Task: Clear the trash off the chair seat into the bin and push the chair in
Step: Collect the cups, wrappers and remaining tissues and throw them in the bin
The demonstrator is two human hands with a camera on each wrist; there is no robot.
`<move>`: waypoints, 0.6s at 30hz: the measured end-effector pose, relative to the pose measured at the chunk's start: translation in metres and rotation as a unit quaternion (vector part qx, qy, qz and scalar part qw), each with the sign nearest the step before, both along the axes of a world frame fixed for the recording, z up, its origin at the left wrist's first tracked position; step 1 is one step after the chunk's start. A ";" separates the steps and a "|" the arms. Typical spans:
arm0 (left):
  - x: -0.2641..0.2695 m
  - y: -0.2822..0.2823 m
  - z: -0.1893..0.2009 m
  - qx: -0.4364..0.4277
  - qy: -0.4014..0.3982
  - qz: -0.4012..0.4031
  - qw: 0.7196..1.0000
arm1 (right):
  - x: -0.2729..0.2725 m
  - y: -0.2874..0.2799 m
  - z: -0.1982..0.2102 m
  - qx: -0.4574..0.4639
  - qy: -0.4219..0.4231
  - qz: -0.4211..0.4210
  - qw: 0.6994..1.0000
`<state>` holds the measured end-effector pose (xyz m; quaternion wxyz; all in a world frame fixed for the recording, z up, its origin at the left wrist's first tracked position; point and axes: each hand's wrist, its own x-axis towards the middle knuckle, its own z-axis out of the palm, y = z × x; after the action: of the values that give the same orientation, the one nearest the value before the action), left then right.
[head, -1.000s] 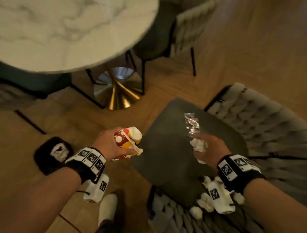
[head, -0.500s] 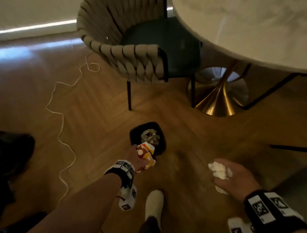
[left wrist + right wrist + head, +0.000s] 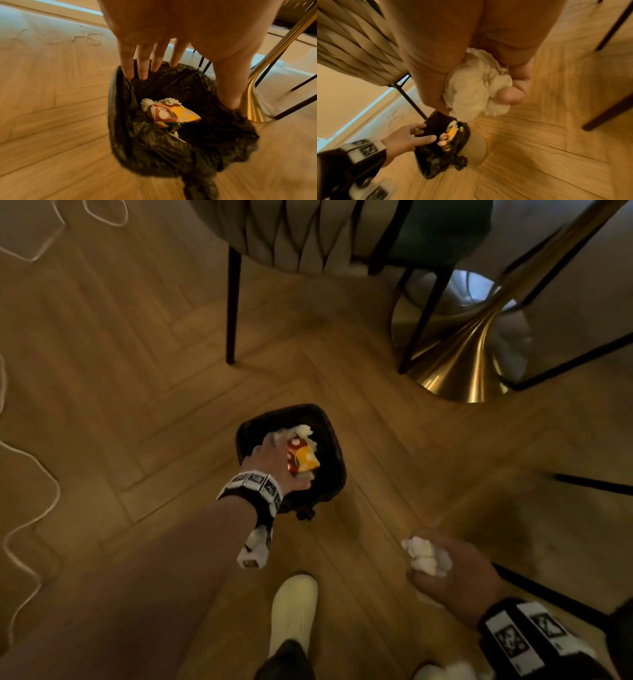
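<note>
The black-lined bin (image 3: 334, 484) stands on the wood floor. My left hand (image 3: 274, 457) hovers over its mouth with straight, spread fingers (image 3: 142, 65) and holds nothing. Below it, inside the liner (image 3: 154, 155), a red-and-yellow wrapper (image 3: 173, 115) lies on white tissue. My right hand (image 3: 442, 570) is lower right of the bin, off to its side, and grips a crumpled white tissue (image 3: 474, 86) between thumb and fingers. The chair seat with the trash is out of view.
A woven beige chair (image 3: 308, 234) with black legs stands just beyond the bin. The gold table base (image 3: 462, 354) is at upper right. Thin black chair legs (image 3: 592, 484) cross the right side. A white cord (image 3: 30, 491) snakes along the floor at left. My white shoe (image 3: 294, 611) is near the bin.
The view swung from the chair seat down to the bin. My left hand reached over the bin and let go of the wrapper, which now lies inside. My right hand still holds the tissue.
</note>
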<state>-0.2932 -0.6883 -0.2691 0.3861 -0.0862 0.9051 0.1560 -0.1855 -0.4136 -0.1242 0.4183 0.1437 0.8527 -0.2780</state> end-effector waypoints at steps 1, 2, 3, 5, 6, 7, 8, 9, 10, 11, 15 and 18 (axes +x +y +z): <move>0.009 -0.006 0.008 0.023 0.016 0.017 0.999 | -0.012 -0.009 -0.002 -0.001 0.013 0.013 1.000; 0.021 -0.013 0.017 0.048 0.029 0.042 0.998 | -0.026 -0.023 -0.003 -0.008 0.028 0.021 0.999; 0.035 -0.021 0.026 0.070 0.032 0.070 0.995 | -0.041 -0.038 -0.007 -0.026 0.050 0.022 0.998; 0.066 -0.038 0.043 0.092 0.013 0.116 0.989 | -0.069 -0.072 -0.023 -0.070 0.101 0.009 0.992; 0.082 -0.047 0.049 0.100 -0.002 0.134 0.986 | -0.081 -0.089 -0.036 -0.081 0.118 0.010 0.990; 0.097 -0.056 0.052 0.110 -0.017 0.144 0.983 | -0.092 -0.106 -0.050 -0.083 0.122 0.021 0.989; 0.110 -0.065 0.054 0.121 -0.030 0.142 0.982 | -0.101 -0.122 -0.065 -0.077 0.112 0.035 0.990; 0.122 -0.074 0.055 0.125 -0.041 0.133 0.982 | -0.109 -0.137 -0.081 -0.068 0.100 0.046 0.992; 0.132 -0.081 0.054 0.120 -0.053 0.128 0.983 | -0.116 -0.148 -0.097 -0.057 0.091 0.058 0.993; 0.141 -0.088 0.054 0.113 -0.067 0.131 0.983 | -0.121 -0.158 -0.112 -0.048 0.079 0.068 0.993; 0.161 -0.102 0.056 0.106 -0.078 0.161 0.978 | -0.125 -0.167 -0.136 -0.028 0.040 0.089 0.995; 0.154 -0.094 0.078 0.100 -0.075 0.157 0.980 | -0.114 -0.149 -0.103 -0.031 0.063 0.077 0.995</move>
<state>-0.1388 -0.7819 -0.1915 0.4305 -0.1994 0.8285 0.2974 -0.2992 -0.5626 -0.2270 0.3885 0.0466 0.8768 -0.2795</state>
